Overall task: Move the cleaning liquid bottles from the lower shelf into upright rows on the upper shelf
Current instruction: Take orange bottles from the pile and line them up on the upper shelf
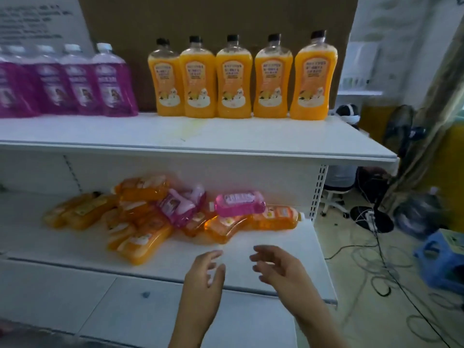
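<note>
Five clear plastic bottles of orange liquid w/ black caps (234, 76) are stood upright in a row at the back of the white upper shelf (226, 136), each filled nearly to the neck. To their left, a row of clear bottles of purple liquid w/ white caps (75, 81) is stood upright too; the row is cut off by the left frame edge, so the count cannot be told. A faint yellowish smear is seen on the upper shelf in front of the orange row.

On the white lower shelf (276, 237) a heap of orange-filled bottles (140, 222) is laid flat, overlapping. A pink-filled bottle (239, 203) is laid across the heap's right part; a pink pouch-like item (180, 205) is seen in the middle, its shape hard to make out. Labels are blurred, not readable.

The left hand (204, 275) and right hand (278, 267) are held above the lower shelf's front edge, near each other, fingers loosely spread, nothing held, heap not touched. Bare shelf is left between hands and heap; the upper shelf's front strip is also bare. Cables and a blue stool (439, 259) are seen on the floor at right.
</note>
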{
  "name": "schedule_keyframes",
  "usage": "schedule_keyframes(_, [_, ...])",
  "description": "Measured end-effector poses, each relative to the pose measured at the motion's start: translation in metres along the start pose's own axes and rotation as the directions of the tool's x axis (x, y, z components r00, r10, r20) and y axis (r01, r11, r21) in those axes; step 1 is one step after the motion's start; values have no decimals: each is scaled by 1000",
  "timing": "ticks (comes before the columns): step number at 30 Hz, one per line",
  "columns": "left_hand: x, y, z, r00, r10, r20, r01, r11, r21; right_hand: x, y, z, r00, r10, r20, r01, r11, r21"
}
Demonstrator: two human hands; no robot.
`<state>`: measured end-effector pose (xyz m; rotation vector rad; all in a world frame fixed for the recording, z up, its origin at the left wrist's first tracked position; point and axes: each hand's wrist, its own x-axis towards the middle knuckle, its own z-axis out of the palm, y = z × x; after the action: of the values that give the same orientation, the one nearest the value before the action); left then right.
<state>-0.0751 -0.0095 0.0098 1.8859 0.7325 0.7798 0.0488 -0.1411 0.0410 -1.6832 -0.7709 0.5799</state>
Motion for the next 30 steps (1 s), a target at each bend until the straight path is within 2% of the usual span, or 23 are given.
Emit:
schedule_keyframes(2, [0,-29,-5,997,-71,-29,73,996,58,13,22,10,994,105,29,-106,993,46])
schedule_keyframes(3, [2,-40,-7,994,-107,-36,110,991,73,23,30,13,994,103,29,-104,994,30])
schedule_keyframes(5, [11,-53,-9,988,-156,-17,156,984,86,49,35,16,999,39,-23,-41,997,-63])
schedule_keyframes(7, [30,-55,-6,988,-156,-16,156,985,71,85,32,18,983,-125,-138,79,950,-301])
schedule_keyframes(9, [55,-48,1,994,-110,-19,110,993,30,123,27,22,920,-349,-178,198,806,-558])
schedule_keyframes(10, [69,-41,5,998,-64,-5,64,997,36,141,25,25,905,-392,-165,214,754,-622])
schedule_keyframes(14, [130,-20,24,985,161,60,-171,952,254,200,34,22,948,-316,-39,143,532,-835])
schedule_keyframes(16, [163,-17,30,972,203,115,-232,889,395,216,44,17,963,-268,-10,116,450,-885])
schedule_keyframes(18, [189,-19,35,966,180,186,-254,796,550,224,53,16,966,-256,-25,102,470,-877])
schedule_keyframes(20, [202,-24,40,965,131,229,-248,748,616,226,60,19,955,-287,-71,85,493,-866])
schedule_keyframes(24, [197,-36,43,967,154,203,-249,744,620,217,63,26,935,-330,-130,69,528,-847])
schedule_keyframes(30, [153,-40,33,932,285,224,-362,769,527,163,62,28,929,-335,-157,80,596,-799])
